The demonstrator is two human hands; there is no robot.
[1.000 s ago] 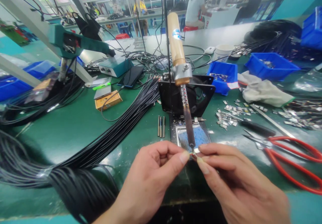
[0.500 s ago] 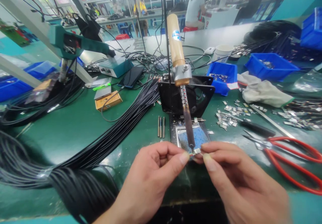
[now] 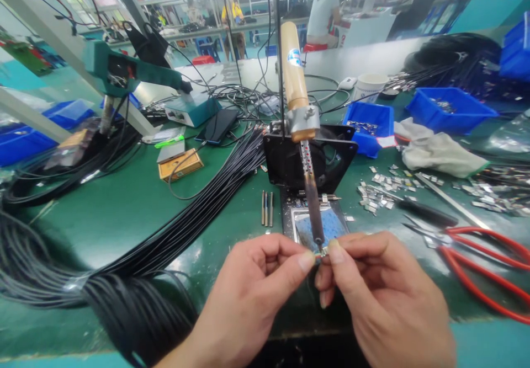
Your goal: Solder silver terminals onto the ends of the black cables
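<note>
A soldering iron (image 3: 295,73) with a wooden handle is clamped pointing down, its tip just above my fingertips. My right hand (image 3: 376,285) pinches a small silvery metal connector (image 3: 324,251) between thumb and forefinger, right under the tip. From the other side my left hand (image 3: 260,288) closes thumb and forefinger on a thin wire end (image 3: 317,256), which meets the connector. Most of the wire is hidden by my fingers. Behind them lies a blue sponge (image 3: 331,220) in a metal tray.
A black fan (image 3: 281,161) stands behind the iron. Bundled black cables (image 3: 186,216) stretch across the left. To the right are red-handled scissors (image 3: 467,252), loose metal connectors (image 3: 375,197), a glove (image 3: 439,153) and blue bins (image 3: 451,117). Other people are in the background.
My right hand has shifted left, closer to my left hand, and its thumb now covers more of the connector. The view has moved slightly.
</note>
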